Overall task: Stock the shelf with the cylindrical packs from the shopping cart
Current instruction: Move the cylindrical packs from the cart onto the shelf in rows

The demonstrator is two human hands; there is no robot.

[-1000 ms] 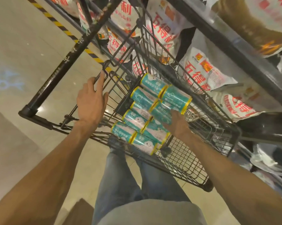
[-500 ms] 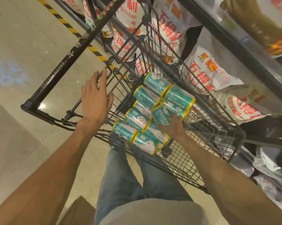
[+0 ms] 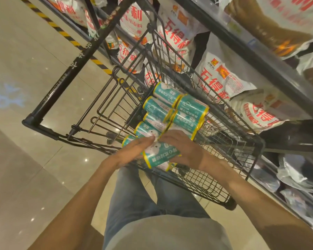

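Several teal cylindrical packs [image 3: 172, 109] with yellow rims lie stacked in the black wire shopping cart [image 3: 215, 179]. The nearest pack [image 3: 161, 156] sits between both hands at the cart's near end. My left hand [image 3: 130, 153] lies with straight fingers against its left side. My right hand [image 3: 185, 147] wraps over its top and right end. The shelf [image 3: 242, 55] runs along the right, close beside the cart.
White flour bags with red lettering [image 3: 220, 78] fill the shelf levels beside and beyond the cart. The cart's black push bar [image 3: 71, 69] slants across the left. Plastic-wrapped goods [image 3: 296, 175] sit low on the right. Tiled floor with a yellow-black stripe [image 3: 65, 33] spreads to the left.
My left hand left the cart's folding seat frame and came down onto the nearest pack. My right hand shifted from the middle packs to the same pack.
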